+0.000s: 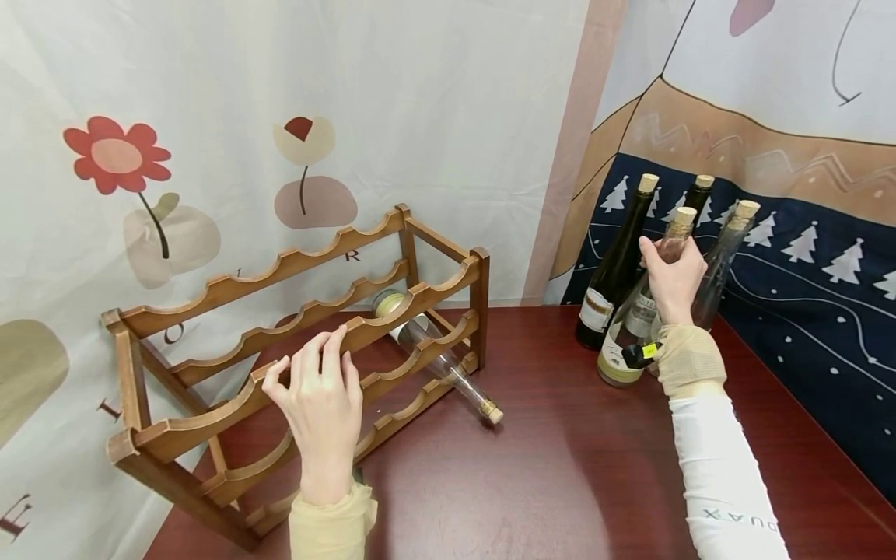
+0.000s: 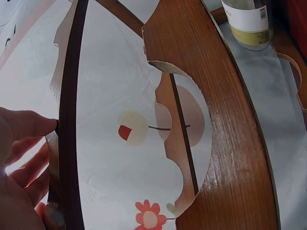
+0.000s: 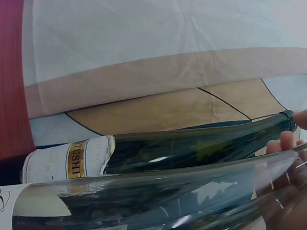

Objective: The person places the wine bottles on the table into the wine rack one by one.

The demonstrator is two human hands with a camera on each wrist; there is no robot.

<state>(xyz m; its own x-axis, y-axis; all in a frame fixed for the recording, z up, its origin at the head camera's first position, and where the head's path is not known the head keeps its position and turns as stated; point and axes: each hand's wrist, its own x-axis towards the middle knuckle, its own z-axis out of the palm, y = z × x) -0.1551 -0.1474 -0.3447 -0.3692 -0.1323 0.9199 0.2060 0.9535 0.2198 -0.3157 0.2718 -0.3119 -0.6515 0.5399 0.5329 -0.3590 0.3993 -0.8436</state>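
A wooden wine rack [image 1: 413, 305] with scalloped rails stands at the left. My left hand [image 1: 322, 397] holds its top front rail, fingers bent over the edge; in the left wrist view the fingertips [image 2: 48, 125] meet the rail. On the right, my right hand [image 1: 673, 281] grips the neck of a clear, corked wine bottle [image 1: 619, 342]; the bottle is upright with a slight tilt, and the hand covers part of its neck. Beside it stand a dark green bottle [image 1: 630, 233] with a white label, another dark bottle [image 1: 702, 187] and another clear bottle [image 1: 728, 245].
A clear corked bottle [image 1: 448, 362] lies in the rack's lower level, its neck sticking out in front over the dark red table [image 1: 532, 467]. Printed cloth [image 1: 455, 117] hangs behind the rack, and a navy tree-patterned cloth [image 1: 805, 311] borders the table's right side.
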